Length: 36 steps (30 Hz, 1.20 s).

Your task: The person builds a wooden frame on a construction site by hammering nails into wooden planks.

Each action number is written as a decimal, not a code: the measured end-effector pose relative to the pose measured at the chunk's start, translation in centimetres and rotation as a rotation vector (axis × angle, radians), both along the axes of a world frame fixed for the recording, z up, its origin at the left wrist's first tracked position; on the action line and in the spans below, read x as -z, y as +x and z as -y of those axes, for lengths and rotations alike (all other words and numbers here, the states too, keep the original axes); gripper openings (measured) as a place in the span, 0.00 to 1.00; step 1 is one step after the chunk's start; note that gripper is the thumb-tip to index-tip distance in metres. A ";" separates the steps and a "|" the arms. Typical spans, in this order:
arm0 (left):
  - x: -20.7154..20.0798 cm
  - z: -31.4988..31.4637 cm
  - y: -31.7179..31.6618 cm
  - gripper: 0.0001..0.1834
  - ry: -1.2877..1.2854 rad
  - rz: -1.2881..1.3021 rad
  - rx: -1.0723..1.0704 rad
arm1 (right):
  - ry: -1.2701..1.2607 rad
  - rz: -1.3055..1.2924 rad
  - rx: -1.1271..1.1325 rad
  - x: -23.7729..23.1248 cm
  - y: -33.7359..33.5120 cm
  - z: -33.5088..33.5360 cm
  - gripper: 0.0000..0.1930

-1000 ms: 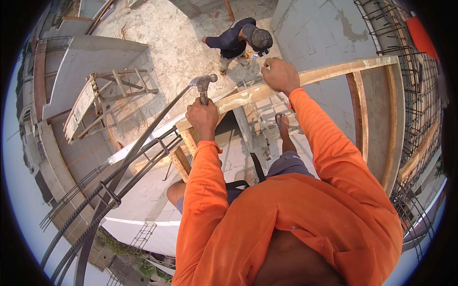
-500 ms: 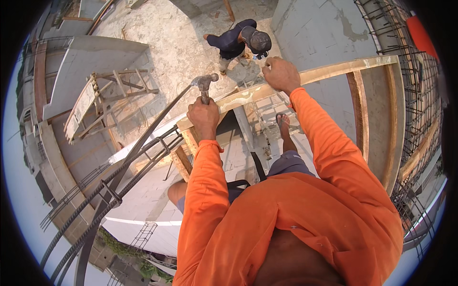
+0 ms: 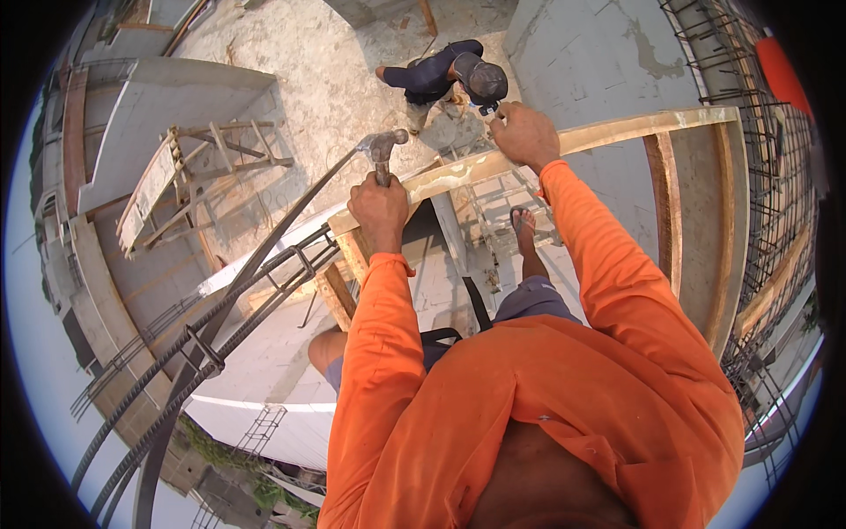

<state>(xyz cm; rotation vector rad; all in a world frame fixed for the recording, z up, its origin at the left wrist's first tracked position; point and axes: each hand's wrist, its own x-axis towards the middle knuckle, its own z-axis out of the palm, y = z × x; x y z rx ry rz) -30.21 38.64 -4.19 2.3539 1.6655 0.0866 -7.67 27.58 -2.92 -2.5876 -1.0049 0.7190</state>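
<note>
A claw hammer point(image 3: 382, 145) stands head up in my left hand point(image 3: 380, 212), whose fingers are closed round its handle. That hand is at the left end of a wooden beam point(image 3: 608, 132), the top of a timber frame. My right hand point(image 3: 526, 137) is farther right, its wrist across the beam and its fingers curled past the far edge. What those fingers hold, if anything, is hidden. Behind the hammer's claw, a long dark strip point(image 3: 264, 251) slants down to the lower left. Short timber uprights point(image 3: 335, 295) stand below the beam's left end.
Tied rebar point(image 3: 159, 375) juts out at the lower left, and a rebar mesh point(image 3: 780, 203) lines the right side. A co-worker in a dark cap point(image 3: 483, 81) bends over on the floor below. A wooden trestle point(image 3: 198, 176) stands at left, near grey block walls point(image 3: 167, 93).
The whole view has shifted very slightly. Both hands keep their places along the beam, and the hammer stays in my left hand. The co-worker's head appears slightly farther right.
</note>
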 end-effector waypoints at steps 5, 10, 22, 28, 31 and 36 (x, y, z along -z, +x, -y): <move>0.0 0.1 0.1 0.12 0.002 0.002 -0.014 | 0.019 0.018 0.002 0.4 0.1 0.1 0.17; 0.4 0.1 -0.2 0.11 0.024 0.005 0.007 | 0.072 0.041 -0.020 0.5 -0.1 0.2 0.16; 0.6 -0.1 -0.1 0.11 0.048 0.011 0.025 | 0.030 0.001 -0.030 0.5 0.1 0.3 0.18; 0.5 0.0 -0.1 0.12 0.068 -0.017 0.038 | 0.014 -0.018 -0.016 0.4 0.1 0.2 0.19; 0.3 0.0 0.0 0.13 0.031 -0.034 0.022 | 0.012 -0.022 -0.021 0.5 0.2 0.3 0.19; 0.5 -0.2 -0.1 0.13 0.018 -0.042 0.029 | -0.011 -0.027 -0.021 0.3 0.2 0.2 0.19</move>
